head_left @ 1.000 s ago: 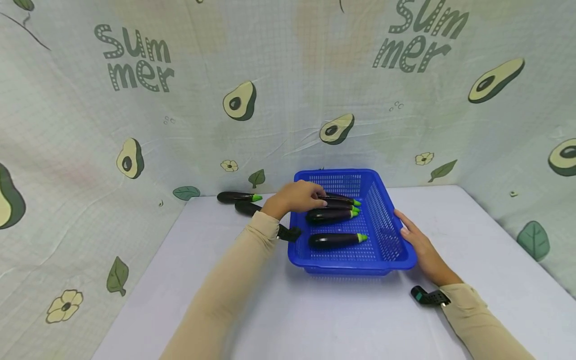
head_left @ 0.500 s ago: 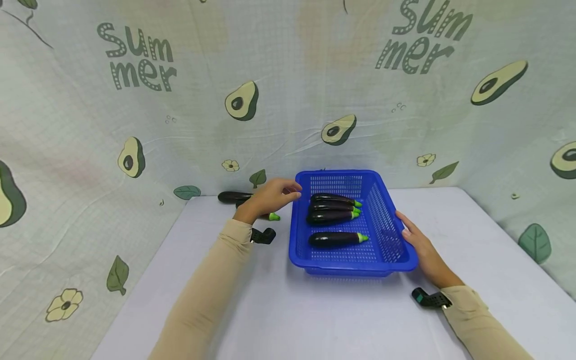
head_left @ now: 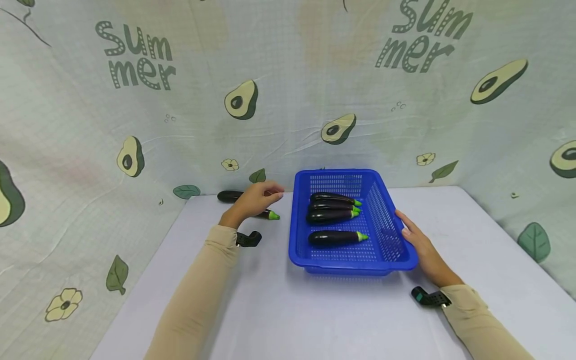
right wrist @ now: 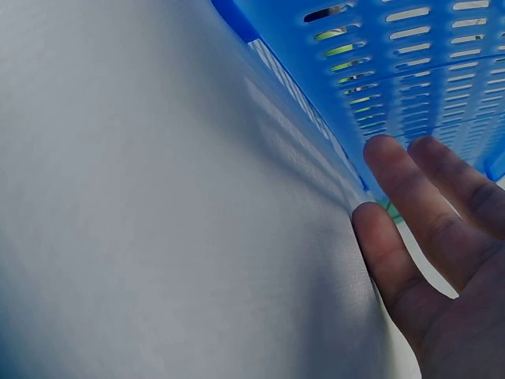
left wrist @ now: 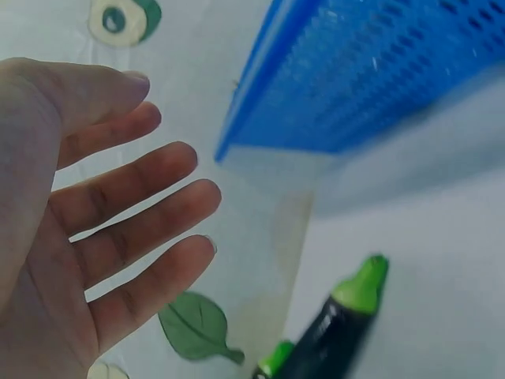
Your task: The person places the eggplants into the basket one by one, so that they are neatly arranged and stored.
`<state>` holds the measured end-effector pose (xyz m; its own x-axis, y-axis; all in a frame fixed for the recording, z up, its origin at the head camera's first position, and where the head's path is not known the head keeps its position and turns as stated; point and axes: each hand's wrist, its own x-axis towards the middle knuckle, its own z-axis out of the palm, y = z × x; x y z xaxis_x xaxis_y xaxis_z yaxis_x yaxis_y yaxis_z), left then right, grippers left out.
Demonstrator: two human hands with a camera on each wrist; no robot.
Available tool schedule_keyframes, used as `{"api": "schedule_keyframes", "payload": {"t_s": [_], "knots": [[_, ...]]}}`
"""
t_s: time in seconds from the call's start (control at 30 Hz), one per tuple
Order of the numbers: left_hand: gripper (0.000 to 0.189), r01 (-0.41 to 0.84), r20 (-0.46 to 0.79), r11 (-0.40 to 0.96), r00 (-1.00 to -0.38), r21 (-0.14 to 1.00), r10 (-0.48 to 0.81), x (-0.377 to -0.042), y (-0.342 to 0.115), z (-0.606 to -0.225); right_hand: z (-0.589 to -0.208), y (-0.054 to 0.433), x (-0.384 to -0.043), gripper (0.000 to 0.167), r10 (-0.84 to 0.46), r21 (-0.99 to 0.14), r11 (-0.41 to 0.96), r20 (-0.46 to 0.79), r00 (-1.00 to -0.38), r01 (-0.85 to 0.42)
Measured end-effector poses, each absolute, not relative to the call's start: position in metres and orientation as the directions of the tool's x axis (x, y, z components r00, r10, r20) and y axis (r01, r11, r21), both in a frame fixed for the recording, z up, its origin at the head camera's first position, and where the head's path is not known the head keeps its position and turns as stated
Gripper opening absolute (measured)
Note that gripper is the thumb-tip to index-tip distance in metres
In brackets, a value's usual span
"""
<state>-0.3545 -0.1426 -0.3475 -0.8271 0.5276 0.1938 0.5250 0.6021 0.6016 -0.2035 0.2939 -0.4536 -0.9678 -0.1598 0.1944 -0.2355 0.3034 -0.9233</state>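
My left hand [head_left: 256, 200], fingers spread and slightly bent, is over two dark eggplants on the table, left of the blue basket. It holds nothing. It partly covers the back eggplant [head_left: 228, 196] and most of the nearer eggplant [head_left: 270, 215], whose green stem end shows. In the left wrist view the palm and fingers [left wrist: 150, 213] are bare, with an eggplant [left wrist: 331, 332] below. My right hand [head_left: 423, 250] rests along the basket's right rim. Its nearly straight fingers [right wrist: 410, 197] lie against the slotted outer wall of the basket [right wrist: 379, 47].
Inside the blue plastic basket [head_left: 299, 257] several eggplants lie with green ends to the right: three close together at the back, one eggplant [head_left: 335, 238] apart in front. The white table [head_left: 270, 310] ends at a printed cloth backdrop [head_left: 288, 100].
My left hand has moved left, out of the basket and over its rim, to the eggplants on the table. The back eggplants in the basket came into view. My right hand stayed in place.
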Motion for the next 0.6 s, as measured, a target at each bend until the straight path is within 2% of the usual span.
{"api": "schedule_keyframes", "payload": {"t_s": [0.37, 0.47, 0.6], "knots": [[0.032, 0.44, 0.175, 0.667, -0.887, 0.601, 0.428, -0.372, -0.184, -0.376, -0.455, 0.294, -0.205, 0.057, -0.158, -0.928, 0.297, 0.185, -0.97, -0.226], [0.035, 0.428, 0.16, 0.73, -0.898, 0.533, 0.409, -0.377, -0.192, -0.383, -0.455, 0.294, -0.204, 0.057, -0.155, -0.928, 0.296, 0.187, -0.97, -0.226], [0.037, 0.44, 0.173, 0.813, -0.898, 0.382, 0.405, -0.382, -0.199, -0.392, -0.455, 0.294, -0.205, 0.057, -0.154, -0.927, 0.297, 0.191, -0.97, -0.23]]}}
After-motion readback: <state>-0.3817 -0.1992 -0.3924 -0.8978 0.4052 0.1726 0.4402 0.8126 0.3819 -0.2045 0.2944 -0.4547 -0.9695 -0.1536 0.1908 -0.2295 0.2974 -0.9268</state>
